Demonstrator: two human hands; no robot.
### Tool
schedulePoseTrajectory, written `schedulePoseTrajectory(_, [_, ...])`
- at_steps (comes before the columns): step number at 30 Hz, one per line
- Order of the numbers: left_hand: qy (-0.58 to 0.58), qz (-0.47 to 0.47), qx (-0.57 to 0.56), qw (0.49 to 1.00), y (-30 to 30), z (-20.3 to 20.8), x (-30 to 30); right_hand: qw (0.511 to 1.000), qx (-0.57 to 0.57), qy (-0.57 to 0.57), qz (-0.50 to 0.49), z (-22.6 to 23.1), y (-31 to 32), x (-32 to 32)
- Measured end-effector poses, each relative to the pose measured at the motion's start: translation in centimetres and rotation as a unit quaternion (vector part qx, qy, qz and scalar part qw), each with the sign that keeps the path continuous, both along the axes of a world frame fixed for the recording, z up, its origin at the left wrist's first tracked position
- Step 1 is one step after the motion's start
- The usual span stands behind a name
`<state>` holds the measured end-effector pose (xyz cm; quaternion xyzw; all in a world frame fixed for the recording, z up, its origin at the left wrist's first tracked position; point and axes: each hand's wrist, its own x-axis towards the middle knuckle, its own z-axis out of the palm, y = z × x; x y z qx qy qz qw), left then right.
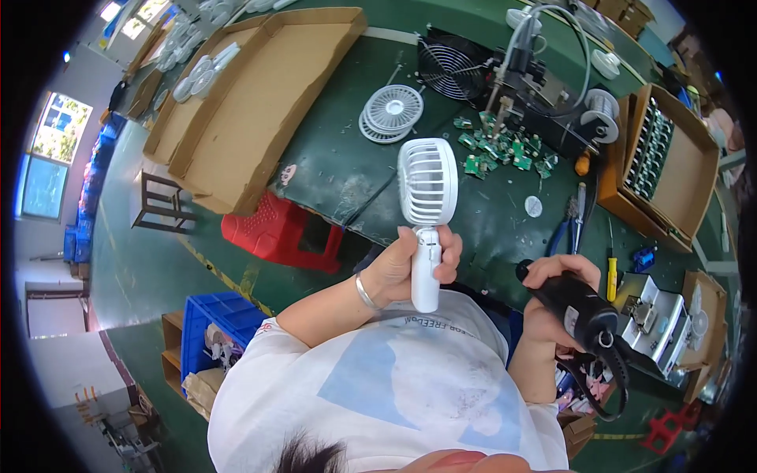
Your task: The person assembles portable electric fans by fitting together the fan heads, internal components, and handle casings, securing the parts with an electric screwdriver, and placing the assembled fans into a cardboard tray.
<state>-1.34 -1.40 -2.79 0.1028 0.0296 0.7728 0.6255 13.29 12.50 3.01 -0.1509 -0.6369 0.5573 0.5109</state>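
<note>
A white handheld fan (426,193) stands upright in my left hand (406,264), with its caged round head above the fingers. The fingers and thumb wrap around its handle. My right hand (556,299) is closed around a black cylindrical device (579,309) with a metal ring and a black strap (617,386) at its near end. A yellow-handled screwdriver (612,277) lies on the bench just right of that hand. Beyond the fan, round white fan grilles (393,110) rest on the green bench mat (331,169).
Several small green circuit boards (509,148) lie before a black machine (544,87) with a solder wire spool (601,110). Pliers (561,232) lie nearby. Cardboard trays (264,87) are at left, a parts box (670,165) at right. Below are a red stool (272,229) and blue crate (217,323).
</note>
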Motion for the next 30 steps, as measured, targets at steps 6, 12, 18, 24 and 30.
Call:
schedulePoseTrajectory(6, [0.150, -0.017, -0.202, 0.968, 0.9, 2.3, 1.8, 0.994, 0.017, 0.096, 0.053, 0.6, 0.0, 0.5])
schedulePoseTrajectory(12, [0.262, -0.058, -0.261, 0.927, 1.6, 2.1, 3.0, 0.963, 0.141, 0.201, 0.116, 4.3, -1.6, 1.7])
schedulePoseTrajectory(18, [0.281, -0.044, -0.249, 0.926, 1.4, 2.3, 3.7, 0.955, 0.154, 0.203, 0.151, 3.5, -2.1, 1.1])
schedulePoseTrajectory(24, [0.351, -0.010, -0.254, 0.901, 1.0, 1.7, 4.0, 0.954, 0.180, 0.159, 0.180, 2.5, -1.5, 1.2])
schedulePoseTrajectory(30, [0.352, -0.023, -0.256, 0.900, 1.1, 2.1, 4.0, 0.956, 0.131, 0.177, 0.194, 2.6, -1.5, 1.9])
